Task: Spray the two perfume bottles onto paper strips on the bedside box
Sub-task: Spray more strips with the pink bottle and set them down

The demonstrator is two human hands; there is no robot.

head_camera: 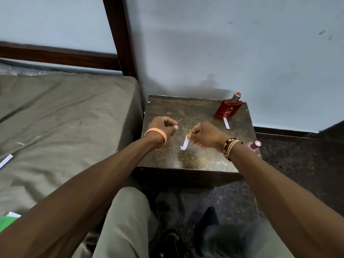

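A dark worn bedside box (188, 110) stands between the bed and the wall. A red perfume bottle (229, 108) with a silver neck stands at its back right corner, and a white paper strip (226, 123) lies just in front of it. A small pink bottle (254, 145) sits at the box's right edge, partly hidden behind my right wrist. My right hand (204, 135) pinches the top of a second paper strip (185, 143), which hangs bent above the box's middle. My left hand (162, 126), with curled fingers and nothing in it, hovers just left of that strip.
The bed (61, 116) with a grey-brown sheet lies to the left, with a paper strip (6, 160) and a green item (7, 221) near its left edge. A dark wooden bedpost (121, 38) rises behind. Dark speckled floor lies to the right.
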